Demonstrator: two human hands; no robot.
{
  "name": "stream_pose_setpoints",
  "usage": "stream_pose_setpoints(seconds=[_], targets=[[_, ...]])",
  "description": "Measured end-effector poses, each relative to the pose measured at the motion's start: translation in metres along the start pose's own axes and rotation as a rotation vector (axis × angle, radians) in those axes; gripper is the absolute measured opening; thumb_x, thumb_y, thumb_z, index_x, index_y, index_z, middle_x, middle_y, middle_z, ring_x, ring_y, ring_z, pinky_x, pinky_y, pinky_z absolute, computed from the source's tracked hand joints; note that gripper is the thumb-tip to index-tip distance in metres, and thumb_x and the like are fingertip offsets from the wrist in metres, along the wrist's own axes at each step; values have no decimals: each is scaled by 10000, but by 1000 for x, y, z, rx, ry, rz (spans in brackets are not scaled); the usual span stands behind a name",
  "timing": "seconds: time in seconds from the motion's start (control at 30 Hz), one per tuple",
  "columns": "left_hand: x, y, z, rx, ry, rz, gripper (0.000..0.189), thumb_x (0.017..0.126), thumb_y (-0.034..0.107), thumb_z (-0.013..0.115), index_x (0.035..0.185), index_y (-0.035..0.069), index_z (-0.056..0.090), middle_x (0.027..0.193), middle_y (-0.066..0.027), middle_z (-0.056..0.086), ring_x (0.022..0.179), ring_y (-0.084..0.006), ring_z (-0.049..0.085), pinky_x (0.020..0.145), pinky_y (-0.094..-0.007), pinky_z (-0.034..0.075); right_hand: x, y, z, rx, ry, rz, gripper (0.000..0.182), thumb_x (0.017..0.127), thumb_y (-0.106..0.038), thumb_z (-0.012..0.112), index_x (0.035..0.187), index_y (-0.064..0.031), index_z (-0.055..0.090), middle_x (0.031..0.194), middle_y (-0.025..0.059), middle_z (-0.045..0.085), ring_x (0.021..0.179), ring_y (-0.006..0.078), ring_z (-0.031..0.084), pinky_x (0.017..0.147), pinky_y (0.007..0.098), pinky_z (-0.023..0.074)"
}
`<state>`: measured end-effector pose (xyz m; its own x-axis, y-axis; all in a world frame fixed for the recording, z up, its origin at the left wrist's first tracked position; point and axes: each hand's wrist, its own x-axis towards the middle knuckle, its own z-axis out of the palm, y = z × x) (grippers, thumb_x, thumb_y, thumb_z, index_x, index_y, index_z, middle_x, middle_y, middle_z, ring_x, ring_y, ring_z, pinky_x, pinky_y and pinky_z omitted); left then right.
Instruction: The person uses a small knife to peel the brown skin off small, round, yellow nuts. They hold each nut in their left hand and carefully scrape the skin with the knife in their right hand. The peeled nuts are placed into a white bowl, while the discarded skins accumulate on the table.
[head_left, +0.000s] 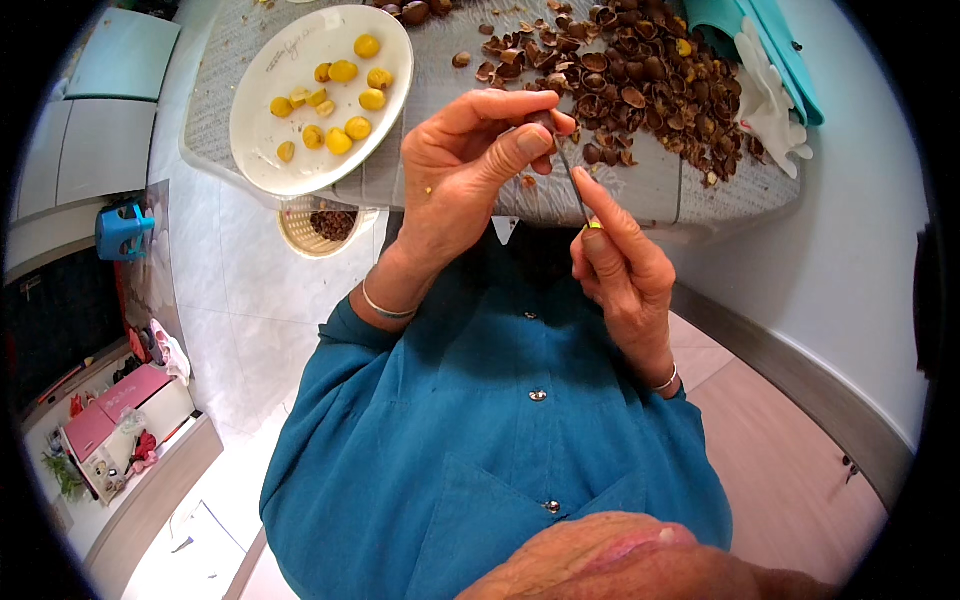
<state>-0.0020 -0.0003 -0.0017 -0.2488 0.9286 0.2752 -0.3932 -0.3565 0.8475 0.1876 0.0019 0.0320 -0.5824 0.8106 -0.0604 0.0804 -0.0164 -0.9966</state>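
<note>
Between the thumb and fingers of my left hand (469, 161) is a brown chestnut (541, 118), partly covered by the fingertips. My right hand (626, 262) grips a thin metal tool (574, 184) with a yellow-green part at the fingers; its tip meets the chestnut. Whether the tool is a blade or a pick cannot be told. To the left, a white oval plate (255, 127) holds several peeled yellow chestnuts (338, 141). Beyond my hands lies a large heap of broken brown chestnut shells (637, 75). Several whole chestnuts (415, 12) sit at the table's far edge of view.
The table (442, 86) has a clear plastic cover. White gloves (765, 105) lie at the right beside a turquoise case (780, 45). Below the table's left edge, a woven basket (292, 225) on the floor contains shells. A wall (847, 262) rises at the right.
</note>
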Motion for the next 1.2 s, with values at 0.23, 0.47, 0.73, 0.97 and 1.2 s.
stream_pose_setpoints(seconds=[0.23, 0.47, 0.73, 0.97, 1.2], targets=[[-2, 1, -2, 40, -14, -40, 296, 950, 81, 617, 1214, -51, 598, 1091, -198, 680, 848, -161, 630, 743, -264, 534, -4, 1, -7, 276, -44, 170, 418, 1032, -152, 486, 1445, -95, 469, 693, -48, 440, 598, 26, 375, 516, 167, 304], [0, 0, 1, 103, -38, 5, 319, 954, 98, 616, 1236, -49, 588, 1108, -199, 677, 859, -161, 633, 760, -265, 536, 4, 17, -2, -218, 110, -257, 431, 966, -29, 544, 1394, -85, 533, 818, 38, 605, 613, 97, 469, 556, 239, 424], [2, 0, 6, 102, -54, -25, 324, 959, 90, 606, 1250, -52, 580, 1111, -200, 674, 872, -166, 630, 788, -269, 529, 1, 13, -1, -220, 163, -206, 438, 949, 19, 536, 1378, -68, 548, 840, 46, 610, 624, 107, 476, 579, 249, 442], [4, -5, 11, 55, -69, -59, 324, 965, 66, 584, 1262, -63, 566, 1134, -211, 662, 886, -172, 626, 809, -280, 529, -2, 10, -3, -94, 189, -76, 418, 982, -22, 513, 1395, -81, 534, 755, -2, 521, 623, 73, 438, 570, 220, 412], [3, -7, 12, 46, -52, -83, 336, 975, 59, 562, 1288, -61, 544, 1160, -227, 651, 985, -197, 646, 836, -293, 539, 0, 16, -3, -105, 193, -98, 418, 985, -40, 520, 1400, -90, 531, 741, -6, 514, 617, 70, 432, 566, 215, 407]])
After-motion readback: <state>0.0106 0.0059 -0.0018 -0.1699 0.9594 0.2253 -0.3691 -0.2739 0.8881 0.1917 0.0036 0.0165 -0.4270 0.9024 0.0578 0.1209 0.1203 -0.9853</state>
